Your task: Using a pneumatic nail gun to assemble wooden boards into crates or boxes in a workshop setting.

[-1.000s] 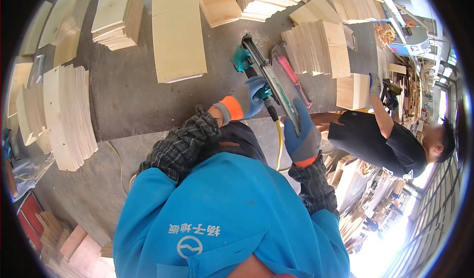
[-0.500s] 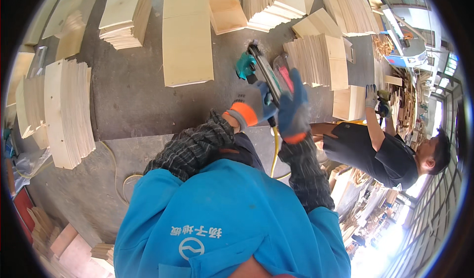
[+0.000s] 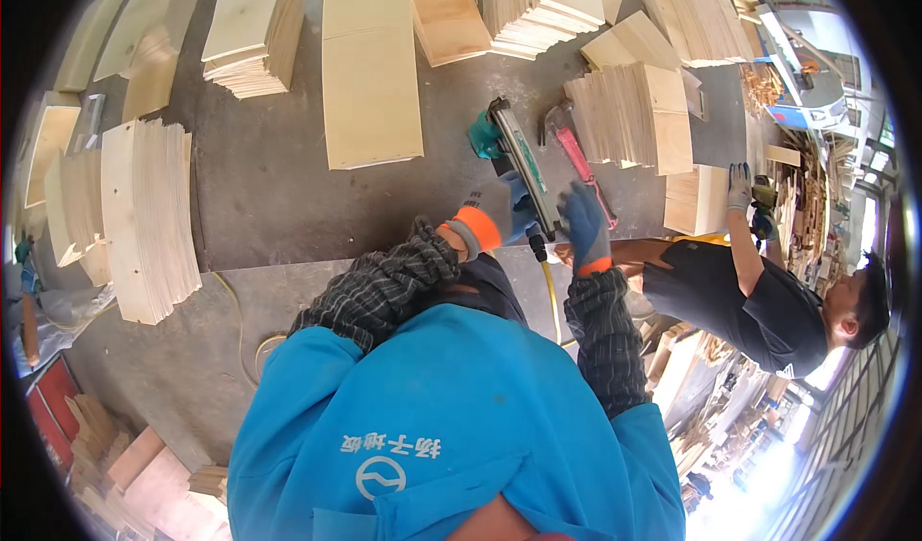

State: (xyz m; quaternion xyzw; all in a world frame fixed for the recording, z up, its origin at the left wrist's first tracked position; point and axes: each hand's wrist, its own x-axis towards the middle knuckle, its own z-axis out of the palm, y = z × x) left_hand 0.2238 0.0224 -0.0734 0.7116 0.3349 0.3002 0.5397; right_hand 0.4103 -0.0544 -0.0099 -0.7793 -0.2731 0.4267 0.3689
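My left hand (image 3: 504, 210), in a grey and blue glove with an orange cuff, is closed around the handle of a teal air nail gun (image 3: 521, 167). Its long metal magazine lies along the upper side, slanting from far left to near right, and a yellow air hose (image 3: 552, 296) runs from its near end. Beside the magazine's near end is my gloved right hand (image 3: 584, 226), fingers fairly straight and pointing away from me; whether they touch it I cannot tell. A claw hammer (image 3: 576, 157) with a red handle lies on the table to the right of the nail gun.
On the dark tabletop (image 3: 259, 195) a long pale board (image 3: 373, 90) lies ahead. Stacks of thin wooden boards (image 3: 144, 215) stand left, and more stacks (image 3: 624, 114) right. Another person (image 3: 740, 287) in dark clothes works at the right, gloved hands on a tool.
My right hand has drawn back toward me along the magazine, uncovering the hammer's handle. The nail gun has shifted slightly nearer and to the right in view.
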